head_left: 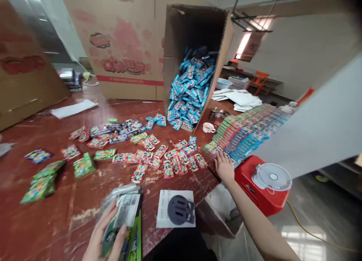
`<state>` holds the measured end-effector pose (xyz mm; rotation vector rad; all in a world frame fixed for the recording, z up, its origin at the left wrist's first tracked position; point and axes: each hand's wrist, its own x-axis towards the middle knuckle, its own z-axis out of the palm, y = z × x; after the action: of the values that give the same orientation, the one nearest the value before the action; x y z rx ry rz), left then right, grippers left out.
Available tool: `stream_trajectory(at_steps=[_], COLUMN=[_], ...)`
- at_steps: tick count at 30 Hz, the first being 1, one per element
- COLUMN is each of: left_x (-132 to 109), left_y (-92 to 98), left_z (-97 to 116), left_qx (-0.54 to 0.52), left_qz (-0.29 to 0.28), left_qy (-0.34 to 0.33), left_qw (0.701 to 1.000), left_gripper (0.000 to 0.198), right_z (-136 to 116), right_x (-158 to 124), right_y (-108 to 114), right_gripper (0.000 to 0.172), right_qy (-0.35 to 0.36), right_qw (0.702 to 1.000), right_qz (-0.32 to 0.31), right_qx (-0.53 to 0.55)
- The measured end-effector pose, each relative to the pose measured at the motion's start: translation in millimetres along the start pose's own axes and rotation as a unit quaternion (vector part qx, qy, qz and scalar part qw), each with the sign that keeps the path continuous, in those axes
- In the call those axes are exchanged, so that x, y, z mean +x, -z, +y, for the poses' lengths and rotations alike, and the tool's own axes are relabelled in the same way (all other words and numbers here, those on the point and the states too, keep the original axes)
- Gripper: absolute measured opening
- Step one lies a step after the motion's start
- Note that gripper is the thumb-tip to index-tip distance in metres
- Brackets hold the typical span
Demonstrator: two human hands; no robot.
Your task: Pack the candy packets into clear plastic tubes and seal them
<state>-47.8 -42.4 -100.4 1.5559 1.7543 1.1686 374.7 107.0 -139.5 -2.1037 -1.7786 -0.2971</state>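
At the lower left, my left hand is curled around a clear plastic bag with a white printed label, its thumb and fingers on either side. Beneath the bag lies a green and black printed pack. My right hand reaches out to the right table edge, fingers stretched over the near end of neatly lined-up rows of small colourful packets; its fingertips are partly blurred. Loose small packets in red and pink, green and purple are scattered across the red tabletop.
A tipped cardboard box spills blue packets. Between my hands, a round dark object lies on a white sheet. To the right are a small white fan, a red case and a cup. An open carton stands below the edge.
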Motion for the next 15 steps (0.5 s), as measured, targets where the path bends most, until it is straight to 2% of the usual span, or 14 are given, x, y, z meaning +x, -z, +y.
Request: stream_trajectory(at_steps=[3, 5, 6, 7, 8, 10, 12, 13, 15], left_x=[-20.1, -30.6, -34.3, -37.1, -39.2, -42.1, -44.2, -45.2, -47.0], left_y=[11.1, 9.5, 6.0, 1.5, -3.4, -12.0, -16.4, -17.0, -16.4], left_z=[-20.6, -27.8, -30.6, -33.2, -35.5, -38.8, -40.2, -40.4, -40.5], left_qx=[0.121, 0.203, 0.251, 0.29, 0.318, 0.346, 0.347, 0.342, 0.33], left_qz=[0.006, 0.0, -0.004, -0.008, -0.01, -0.007, 0.001, 0.005, 0.009], left_qy=[-0.054, -0.079, -0.077, -0.074, -0.074, -0.07, -0.064, -0.06, -0.056], left_qw=[0.991, 0.976, 0.965, 0.954, 0.945, 0.936, 0.936, 0.938, 0.942], left_gripper=[0.041, 0.044, 0.049, 0.058, 0.069, 0.089, 0.1, 0.103, 0.104], right_z=[-16.6, -56.7, -86.1, -120.4, -157.7, -232.0, -292.0, -313.3, -338.1], right_x=[-4.5, -5.6, -8.5, -13.6, -21.0, -38.4, -52.1, -55.6, -56.0], right_y=[7.2, 12.8, 15.3, 17.6, 19.6, 20.6, 15.8, 11.9, 4.8], right_gripper=[0.039, 0.035, 0.029, 0.023, 0.02, 0.015, 0.006, 0.003, 0.022], right_qy=[0.026, 0.08, 0.12, 0.155, 0.195, 0.25, 0.267, 0.273, 0.287], right_qw=[0.997, 0.977, 0.958, 0.934, 0.907, 0.836, 0.813, 0.805, 0.788], right_qz=[0.055, 0.102, 0.09, 0.05, -0.034, -0.241, -0.304, -0.332, -0.372], right_qx=[0.052, 0.168, 0.245, 0.318, 0.372, 0.425, 0.418, 0.41, 0.399])
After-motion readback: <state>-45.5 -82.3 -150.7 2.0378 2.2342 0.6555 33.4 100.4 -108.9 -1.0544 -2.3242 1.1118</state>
